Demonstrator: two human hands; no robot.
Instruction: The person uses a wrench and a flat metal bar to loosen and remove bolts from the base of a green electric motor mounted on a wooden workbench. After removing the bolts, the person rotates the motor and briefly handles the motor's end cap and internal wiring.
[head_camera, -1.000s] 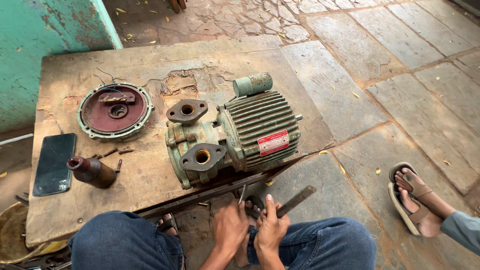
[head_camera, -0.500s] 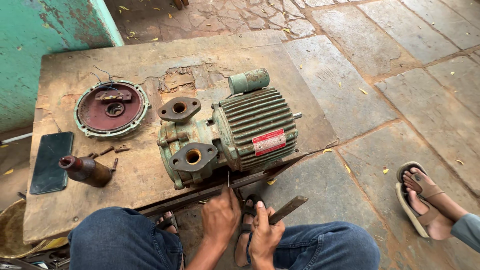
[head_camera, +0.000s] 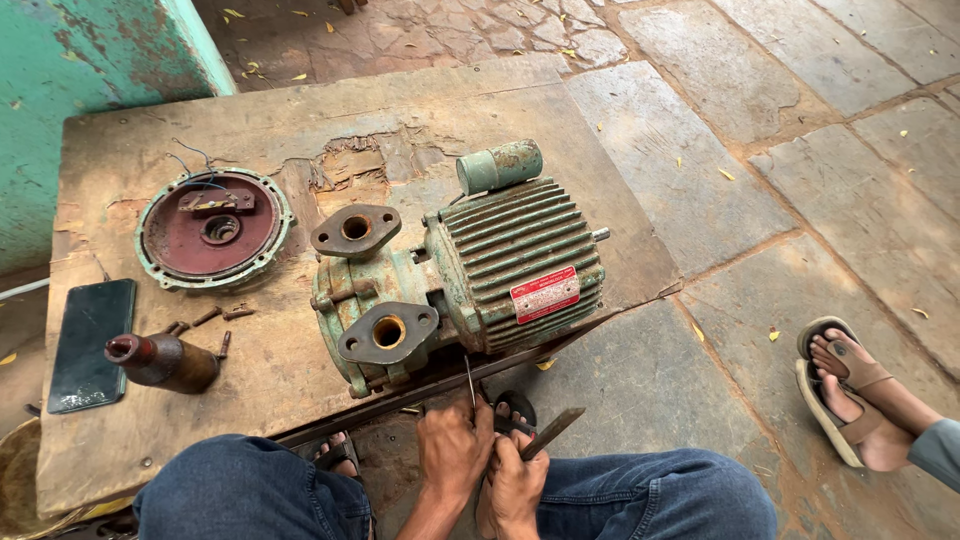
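Where the two hands meet at the near edge of the worn wooden board (head_camera: 150, 150), the left hand (head_camera: 452, 452) is closed around a thin, straight metal blade or rod (head_camera: 469, 380) that points up toward the pump. The right hand (head_camera: 517, 485), just beside the left and touching it, is closed on a flat dark steel bar, probably a file or chisel (head_camera: 550, 432), angled away to the right.

Both tools appear stiff and light. The thin blade is judged liable to flex or slip under side load; grip it low, close to the fist. The flat bar offers broad faces for a firm hold.

Directly beyond the hands lies the green cast-metal pump with ribbed motor housing (head_camera: 470, 275), resting on its side on the board. It is judged heavy, rigid and grimy; the two oval flanges and the ribbed body are the likely hold points, not the thin shaft stub at the far right.

Containers: beyond and left of the left hand, a small brown bottle (head_camera: 160, 362) lies on its side; its contents cannot be seen. Farther left lies a dark phone (head_camera: 90, 340). Beyond the bottle, a round red-and-green end cover (head_camera: 212, 228) lies face up like a shallow dish, holding a small bracket and wires. Loose rusty bolts (head_camera: 215, 318) lie between cover and bottle.

Well to the right, another person's sandalled feet (head_camera: 850, 395) rest on the stone paving.
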